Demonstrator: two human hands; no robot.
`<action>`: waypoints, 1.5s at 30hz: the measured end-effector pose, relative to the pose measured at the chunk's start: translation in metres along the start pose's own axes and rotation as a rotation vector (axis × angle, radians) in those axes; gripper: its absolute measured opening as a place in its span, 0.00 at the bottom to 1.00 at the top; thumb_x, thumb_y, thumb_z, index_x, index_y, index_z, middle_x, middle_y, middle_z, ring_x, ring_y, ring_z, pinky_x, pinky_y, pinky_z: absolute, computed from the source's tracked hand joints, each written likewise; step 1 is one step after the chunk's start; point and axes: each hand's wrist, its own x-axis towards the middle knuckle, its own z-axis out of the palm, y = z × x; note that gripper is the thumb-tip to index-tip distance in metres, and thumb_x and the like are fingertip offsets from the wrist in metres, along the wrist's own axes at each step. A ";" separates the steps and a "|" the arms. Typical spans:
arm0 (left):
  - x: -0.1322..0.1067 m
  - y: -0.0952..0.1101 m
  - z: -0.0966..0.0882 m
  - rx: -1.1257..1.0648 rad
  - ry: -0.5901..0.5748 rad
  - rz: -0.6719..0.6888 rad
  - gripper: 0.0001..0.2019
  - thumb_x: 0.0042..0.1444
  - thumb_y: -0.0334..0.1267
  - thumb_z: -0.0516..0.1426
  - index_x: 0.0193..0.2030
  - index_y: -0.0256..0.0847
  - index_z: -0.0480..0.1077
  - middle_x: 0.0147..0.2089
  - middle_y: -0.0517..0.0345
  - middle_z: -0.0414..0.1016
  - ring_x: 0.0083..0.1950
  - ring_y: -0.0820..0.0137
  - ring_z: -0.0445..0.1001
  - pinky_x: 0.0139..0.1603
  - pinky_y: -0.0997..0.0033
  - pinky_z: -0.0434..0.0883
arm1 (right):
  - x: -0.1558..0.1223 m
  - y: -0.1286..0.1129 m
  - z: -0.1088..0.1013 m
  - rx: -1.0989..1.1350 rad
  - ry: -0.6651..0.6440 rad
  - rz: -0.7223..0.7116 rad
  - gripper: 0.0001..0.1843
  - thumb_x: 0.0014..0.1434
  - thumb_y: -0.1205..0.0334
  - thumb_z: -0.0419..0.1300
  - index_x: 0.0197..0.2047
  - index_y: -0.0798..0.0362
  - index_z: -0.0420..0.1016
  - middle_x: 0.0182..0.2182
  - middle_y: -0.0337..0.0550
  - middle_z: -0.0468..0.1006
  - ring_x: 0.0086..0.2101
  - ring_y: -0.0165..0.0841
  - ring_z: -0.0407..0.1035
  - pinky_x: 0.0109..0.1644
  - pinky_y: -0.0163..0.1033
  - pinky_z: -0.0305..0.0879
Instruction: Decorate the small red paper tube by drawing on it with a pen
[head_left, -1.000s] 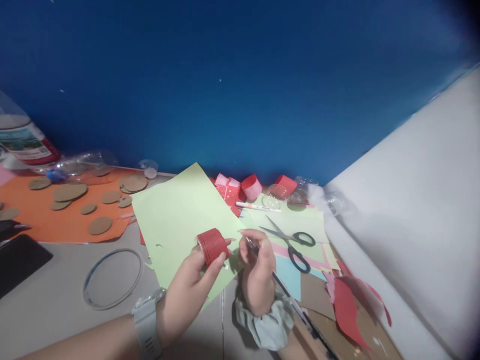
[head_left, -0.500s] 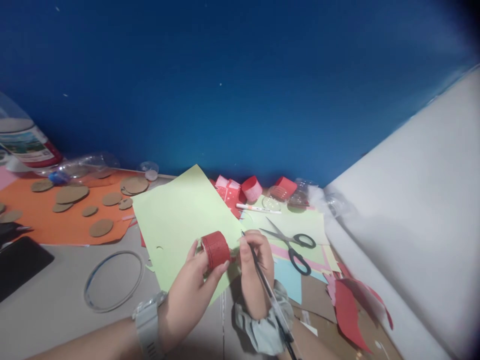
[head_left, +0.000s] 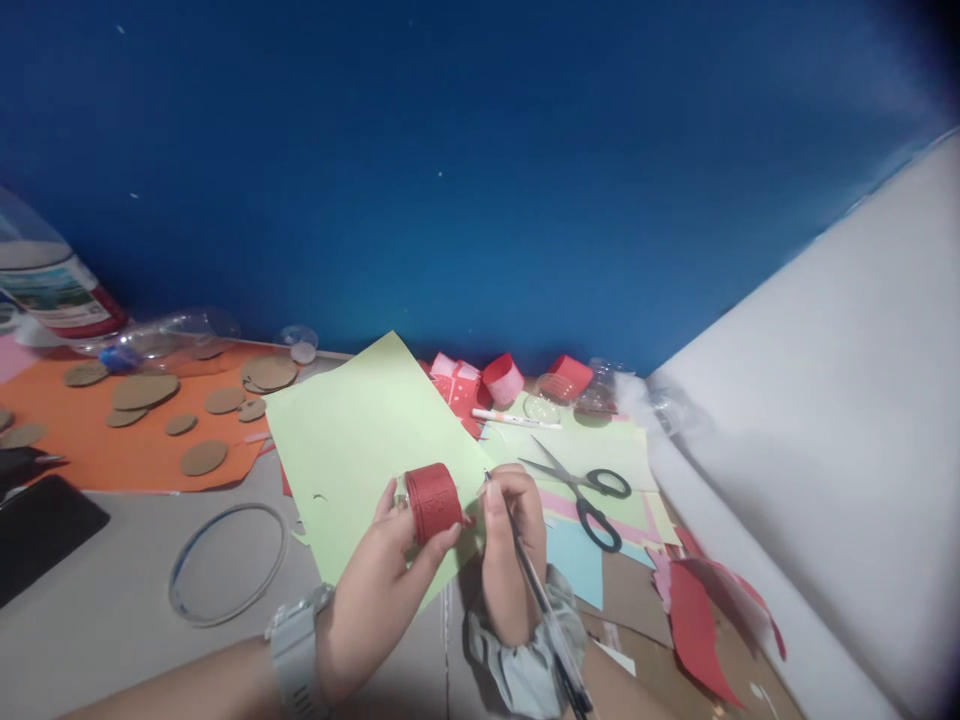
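My left hand (head_left: 379,590) is closed round a small red textured paper ring (head_left: 433,500), thumb and fingers pinching its sides. Just to its right my right hand (head_left: 510,560) grips a thin dark pen (head_left: 536,600), its tip pointing up beside the ring and its shaft running back over my wrist. Both hands hover over a pale green paper sheet (head_left: 352,440). A grey watch is on my left wrist and a grey scrunchie on my right.
Black-handled scissors (head_left: 589,495) lie on coloured papers to the right. A white marker (head_left: 517,418), red paper rings (head_left: 504,378) and clear cups sit by the blue wall. Cardboard discs (head_left: 142,390) lie on orange paper at left, with a clear hoop (head_left: 225,562) and a white roll (head_left: 825,420).
My right hand turned the pen from a tucked, short grip to a writing grip, its shaft now lying back over my wrist. The red ring moved slightly toward that hand.
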 end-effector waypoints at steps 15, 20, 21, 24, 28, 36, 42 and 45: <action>0.001 -0.002 0.002 0.002 0.016 -0.024 0.15 0.66 0.43 0.47 0.36 0.45 0.73 0.39 0.61 0.83 0.49 0.62 0.78 0.73 0.45 0.25 | -0.001 0.001 0.001 0.062 0.002 0.025 0.11 0.69 0.62 0.50 0.32 0.49 0.61 0.29 0.35 0.60 0.30 0.30 0.58 0.33 0.37 0.55; 0.001 -0.003 0.003 0.029 0.017 -0.010 0.12 0.64 0.42 0.50 0.39 0.44 0.73 0.42 0.59 0.82 0.50 0.62 0.78 0.73 0.45 0.29 | -0.002 0.002 0.001 0.058 0.010 0.032 0.11 0.69 0.61 0.50 0.32 0.49 0.61 0.29 0.35 0.60 0.30 0.30 0.58 0.35 0.37 0.55; 0.001 -0.003 0.002 0.026 0.002 -0.004 0.12 0.64 0.42 0.50 0.39 0.44 0.74 0.42 0.59 0.82 0.50 0.62 0.78 0.73 0.45 0.28 | -0.002 0.002 0.001 0.059 0.011 0.031 0.12 0.69 0.61 0.50 0.32 0.49 0.61 0.29 0.34 0.60 0.30 0.30 0.58 0.35 0.37 0.55; 0.000 -0.004 0.001 0.006 -0.031 -0.003 0.16 0.65 0.44 0.48 0.36 0.45 0.75 0.40 0.59 0.83 0.47 0.62 0.79 0.73 0.44 0.26 | -0.002 0.002 0.001 0.075 0.013 0.048 0.12 0.69 0.60 0.50 0.32 0.49 0.62 0.29 0.34 0.60 0.29 0.29 0.57 0.34 0.36 0.55; -0.002 -0.004 0.003 -0.085 0.050 -0.032 0.19 0.66 0.45 0.46 0.36 0.45 0.77 0.47 0.57 0.83 0.49 0.62 0.79 0.74 0.45 0.30 | -0.003 0.002 0.001 0.069 0.015 0.073 0.11 0.68 0.59 0.51 0.32 0.49 0.62 0.30 0.34 0.61 0.30 0.30 0.59 0.35 0.36 0.58; -0.006 -0.004 0.006 -0.073 0.069 -0.010 0.19 0.67 0.44 0.45 0.44 0.46 0.78 0.56 0.57 0.79 0.56 0.62 0.76 0.75 0.51 0.35 | -0.001 0.002 0.001 0.087 -0.073 0.175 0.13 0.68 0.53 0.51 0.33 0.49 0.66 0.28 0.34 0.65 0.28 0.28 0.61 0.31 0.34 0.59; -0.001 -0.005 0.001 0.074 -0.040 0.030 0.18 0.67 0.44 0.47 0.41 0.46 0.77 0.50 0.58 0.81 0.55 0.62 0.76 0.74 0.47 0.29 | 0.002 -0.001 0.000 0.062 -0.179 0.274 0.15 0.67 0.51 0.52 0.31 0.50 0.67 0.26 0.34 0.67 0.29 0.30 0.62 0.33 0.34 0.60; 0.003 -0.005 0.001 0.098 -0.032 0.034 0.15 0.66 0.43 0.48 0.44 0.45 0.76 0.46 0.57 0.82 0.56 0.61 0.75 0.74 0.46 0.30 | 0.002 0.001 0.001 0.114 -0.255 0.276 0.14 0.66 0.53 0.53 0.33 0.51 0.69 0.28 0.37 0.69 0.31 0.31 0.64 0.36 0.35 0.62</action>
